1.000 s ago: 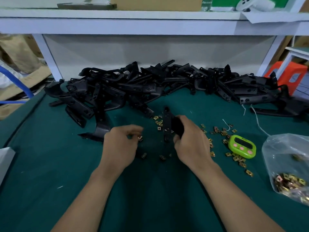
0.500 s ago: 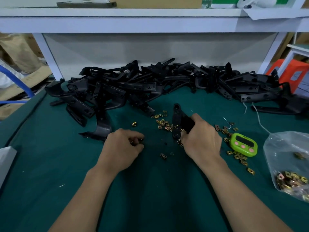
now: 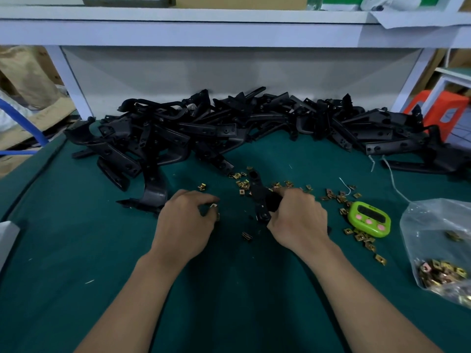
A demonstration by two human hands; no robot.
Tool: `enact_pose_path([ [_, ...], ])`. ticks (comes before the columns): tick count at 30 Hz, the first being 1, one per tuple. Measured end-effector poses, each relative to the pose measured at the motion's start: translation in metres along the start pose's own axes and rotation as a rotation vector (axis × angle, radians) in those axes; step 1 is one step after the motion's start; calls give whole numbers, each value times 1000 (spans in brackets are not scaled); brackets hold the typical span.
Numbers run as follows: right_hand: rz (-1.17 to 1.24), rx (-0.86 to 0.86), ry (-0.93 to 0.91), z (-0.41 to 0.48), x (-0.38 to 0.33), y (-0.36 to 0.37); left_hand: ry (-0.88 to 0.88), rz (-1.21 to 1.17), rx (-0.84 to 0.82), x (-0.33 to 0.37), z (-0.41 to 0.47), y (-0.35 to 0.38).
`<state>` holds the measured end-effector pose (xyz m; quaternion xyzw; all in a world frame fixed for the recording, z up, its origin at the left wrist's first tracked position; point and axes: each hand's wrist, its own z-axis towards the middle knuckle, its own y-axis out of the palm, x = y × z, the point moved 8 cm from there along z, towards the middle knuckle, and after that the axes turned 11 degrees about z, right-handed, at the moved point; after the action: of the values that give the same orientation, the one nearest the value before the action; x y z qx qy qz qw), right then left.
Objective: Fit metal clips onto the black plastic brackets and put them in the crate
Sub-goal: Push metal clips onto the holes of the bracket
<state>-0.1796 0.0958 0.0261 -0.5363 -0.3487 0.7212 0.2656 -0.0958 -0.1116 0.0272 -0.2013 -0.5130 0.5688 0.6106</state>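
Bracket sits gripped in right hand; left hand pinches clip just left of bracket. Likely best: square clip mouth to bracket edge before pressing.

Green worktop w/ white shelf above, white board behind. Orange stool far R. Brown cardboard, blue pipe on L.

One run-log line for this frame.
left hand: pinches metal clip | right hand: grips black bracket | loose clips: on mat
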Motion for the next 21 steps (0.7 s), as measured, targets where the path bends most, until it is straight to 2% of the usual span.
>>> enact_pose_path([
  [2, 120, -7, -34, 1, -5, -1, 41, -58, 8, 13, -3, -2],
  [6, 496, -131, -150, -2, -23, 1, 65, -275, -108, 33, -10, 7],
  [9, 714, -229, -218, -7, -35, 4, 83, -372, -88, 42, -10, 3],
  [11, 786, -266, -184, -9, -34, 4, 55, -376, -39, 39, -9, -1],
  [13, 726, -207, -162, -5, -27, -1, 16, -328, -6, 34, -8, -3],
  [15, 407, -67, -164, 2, -16, -11, -33, -268, -29, 28, -8, 1],
  [17, 76, -15, -124, 6, -6, -16, -81, -224, -65, 20, -6, 8],
  [21, 27, -132, -70, 5, 1, -1, -98, -242, -64, 15, -5, 12],
])
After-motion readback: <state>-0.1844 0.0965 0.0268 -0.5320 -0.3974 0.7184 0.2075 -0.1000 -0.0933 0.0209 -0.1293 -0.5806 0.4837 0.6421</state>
